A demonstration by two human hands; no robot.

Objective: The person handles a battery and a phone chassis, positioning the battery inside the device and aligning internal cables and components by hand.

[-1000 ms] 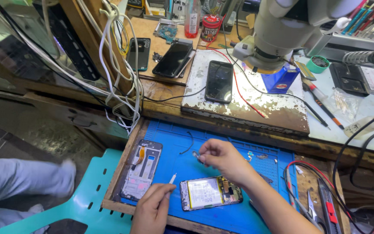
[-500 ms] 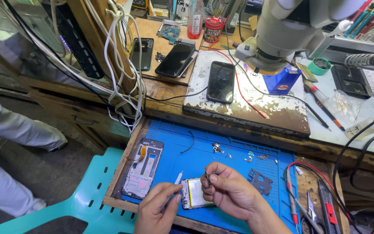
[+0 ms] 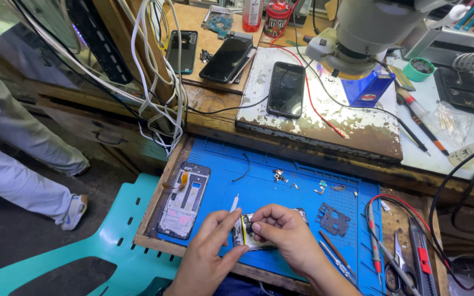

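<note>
Head view: my right hand [image 3: 283, 235] has come back from the small loose metal parts [image 3: 279, 175] and now pinches something tiny over the opened phone body [image 3: 246, 233] on the blue silicone work mat [image 3: 303, 186]. Left hand [image 3: 215, 249] grips a white-tipped pry tool [image 3: 233, 205], steadying the phone's edge.

A shallow wooden tray [image 3: 150, 211] carries a blue rubber work mat [image 3: 281, 189] — left of the fingers lies a bare grey phone frame [image 3: 185, 200], beyond them small loose metal parts [image 3: 279, 175], right — a dark perforated plate [image 3: 333, 219].
</note>
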